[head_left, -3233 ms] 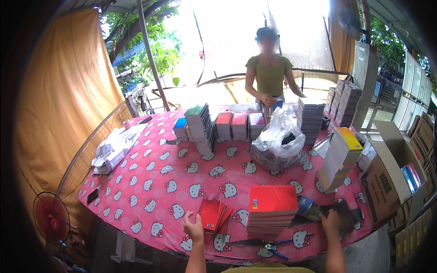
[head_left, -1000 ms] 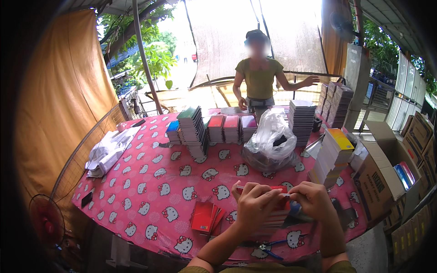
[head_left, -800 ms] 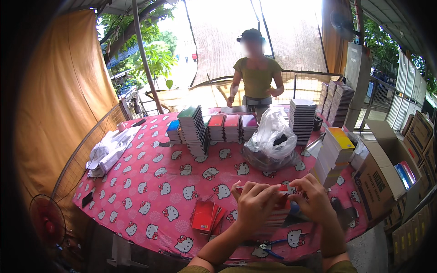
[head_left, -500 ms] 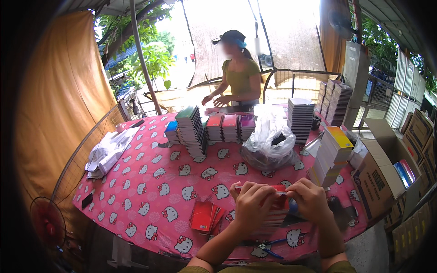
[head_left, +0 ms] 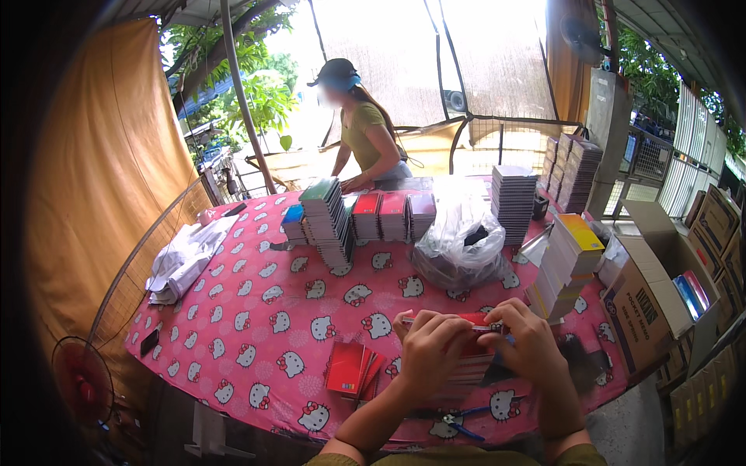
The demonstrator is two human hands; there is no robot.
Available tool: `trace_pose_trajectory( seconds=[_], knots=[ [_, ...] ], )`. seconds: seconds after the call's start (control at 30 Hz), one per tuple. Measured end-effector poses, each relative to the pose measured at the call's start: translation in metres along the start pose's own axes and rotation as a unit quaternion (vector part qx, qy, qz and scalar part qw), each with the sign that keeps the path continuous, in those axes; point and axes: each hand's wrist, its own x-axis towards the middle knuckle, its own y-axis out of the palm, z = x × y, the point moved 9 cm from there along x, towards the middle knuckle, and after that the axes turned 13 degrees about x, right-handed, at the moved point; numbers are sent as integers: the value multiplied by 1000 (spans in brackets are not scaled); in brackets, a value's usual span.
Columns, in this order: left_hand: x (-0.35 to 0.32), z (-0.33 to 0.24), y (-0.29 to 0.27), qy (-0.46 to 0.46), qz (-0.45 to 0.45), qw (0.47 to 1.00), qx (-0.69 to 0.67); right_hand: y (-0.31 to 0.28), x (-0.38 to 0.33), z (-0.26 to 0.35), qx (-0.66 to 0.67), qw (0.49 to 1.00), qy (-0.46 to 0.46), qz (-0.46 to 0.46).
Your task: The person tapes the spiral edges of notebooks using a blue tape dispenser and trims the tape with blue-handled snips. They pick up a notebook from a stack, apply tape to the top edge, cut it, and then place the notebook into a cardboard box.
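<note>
At lower centre, a thin red-covered paper notebook point(head_left: 472, 318) is pinched along its edge by left hand point(head_left: 430, 343) and right hand point(head_left: 528, 339), apparently for steadiness.

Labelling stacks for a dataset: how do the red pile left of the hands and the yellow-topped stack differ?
Height: the red pile is low; the yellow-topped stack stands much taller.
Arrangement: the red pile is fanned sideways; the yellow-topped stack is piled upright, somewhat unevenly.
Place: the red pile lies left of the left hand; the yellow-topped stack stands beyond the right hand.
Shared: both sit on the pink tablecloth.
</note>
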Motion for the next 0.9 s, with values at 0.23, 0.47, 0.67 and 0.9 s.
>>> trace_pose_trajectory(
  seconds=[0.23,0.47,0.67,0.9],
  knots=[
    [-5,-5,2,43,-9,999,10,0,-4,-9,22,1000,-5,-5],
    [-2,-10,1,69,-7,996,56,-3,-3,-13,31,999,30,5],
    [-3,-2,5,18,-2,998,59,-1,0,-6,28,999,34,-12],
    [-4,-4,3,28,2,999,44,0,-7,-11,39,997,49,-34]
  ],
)
